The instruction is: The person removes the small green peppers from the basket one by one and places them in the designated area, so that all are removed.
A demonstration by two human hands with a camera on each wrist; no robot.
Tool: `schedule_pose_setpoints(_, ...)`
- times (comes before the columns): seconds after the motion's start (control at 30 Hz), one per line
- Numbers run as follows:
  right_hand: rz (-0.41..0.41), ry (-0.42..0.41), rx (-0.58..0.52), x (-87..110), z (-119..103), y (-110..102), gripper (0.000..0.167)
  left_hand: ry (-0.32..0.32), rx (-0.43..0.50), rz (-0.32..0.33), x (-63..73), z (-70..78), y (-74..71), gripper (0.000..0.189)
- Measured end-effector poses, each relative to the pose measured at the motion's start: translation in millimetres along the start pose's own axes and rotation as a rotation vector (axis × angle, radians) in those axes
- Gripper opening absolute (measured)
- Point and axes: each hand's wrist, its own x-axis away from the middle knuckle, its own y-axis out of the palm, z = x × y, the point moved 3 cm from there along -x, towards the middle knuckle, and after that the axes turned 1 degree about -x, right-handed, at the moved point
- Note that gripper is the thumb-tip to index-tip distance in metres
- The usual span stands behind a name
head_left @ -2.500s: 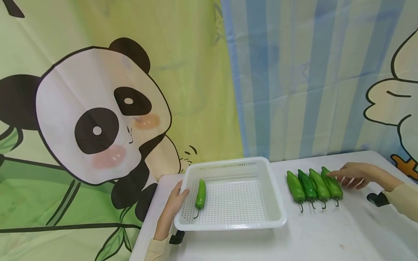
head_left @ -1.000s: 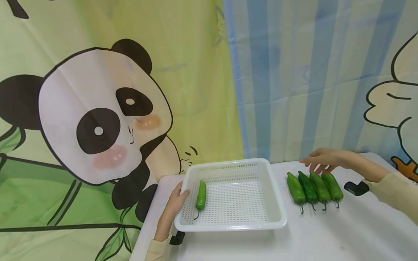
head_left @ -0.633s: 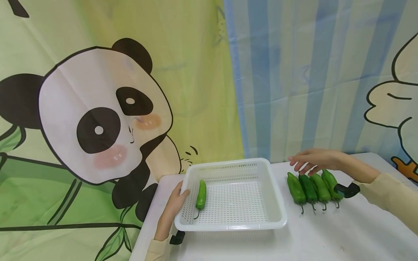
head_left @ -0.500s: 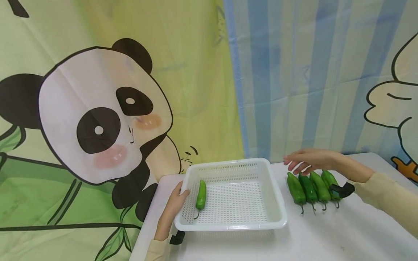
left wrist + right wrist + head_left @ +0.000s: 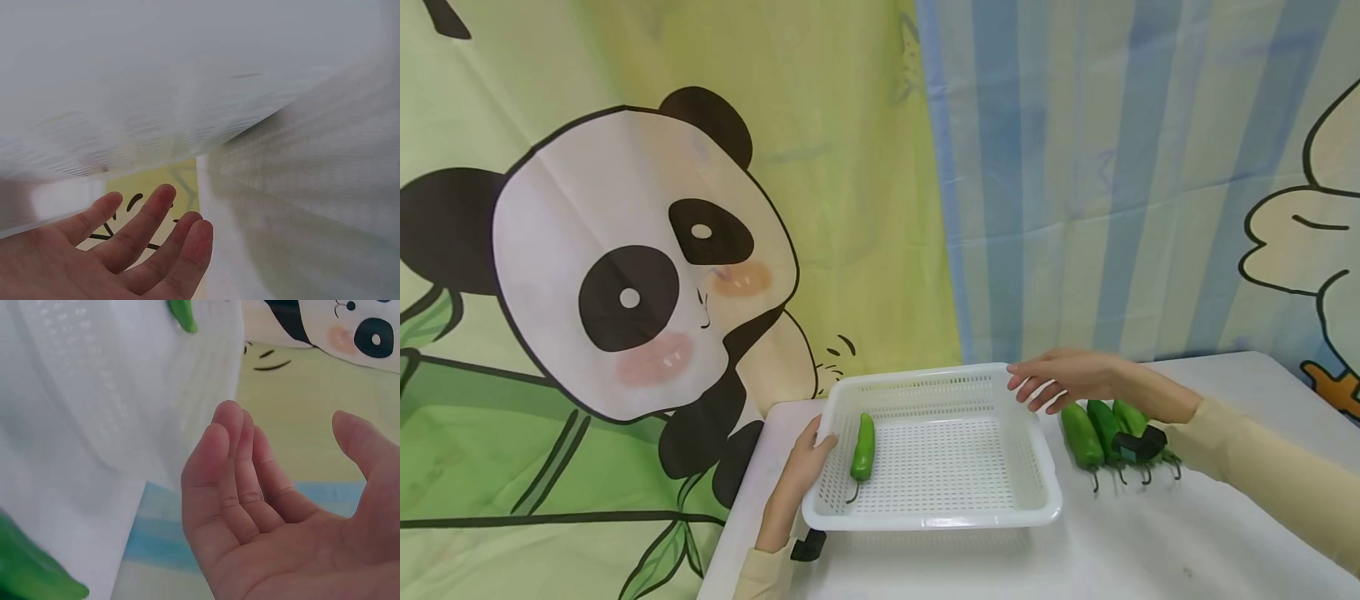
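A white plastic basket [image 5: 928, 523] stands on the table, with one green pepper [image 5: 863, 448] lying along its left side. My left hand [image 5: 805, 458] holds the basket's left rim, thumb over the edge; in the left wrist view its fingers [image 5: 134, 234] spread beneath the overhanging rim. My right hand [image 5: 1067, 379] hovers at the basket's back right corner, holding nothing. The right wrist view shows its fingers loosely bent and the thumb well apart. Several green peppers [image 5: 1081, 437] lie side by side right of the basket, partly hidden by my right wrist.
The white table [image 5: 1247, 517] extends right and in front of the basket. A printed curtain [image 5: 1030, 183] with a panda and blue stripes hangs right behind the table. Black straps [image 5: 808, 546] sit on both wrists.
My right hand has moved left from the rightmost pepper, over the row of peppers, to the basket's right rim. The left hand, basket and peppers stay where they were.
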Motion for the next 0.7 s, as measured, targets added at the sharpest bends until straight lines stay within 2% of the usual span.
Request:
schedule_pose_setpoints(0.07,-0.015,-0.001,-0.009,-4.2,-2.1,8.6,0.053,-0.003,0.009,-0.009,4.7,7.8,-0.2,0.056)
schedule_pose_setpoints(0.23,-0.070,-0.007,0.009,-13.3,-11.4,32.8,0.049,-0.011,0.017,-0.013,6.0,9.2,0.1,0.057)
schedule_pose_setpoints(0.3,-0.085,-0.009,0.017,-17.1,-15.2,42.1,0.049,-0.009,0.013,-0.004,2.0,2.0,0.5,0.057)
schedule_pose_setpoints(0.7,-0.135,-0.006,0.084,-47.9,-28.3,90.1,0.048,-0.001,0.018,-0.010,1.3,0.8,0.8,0.057)
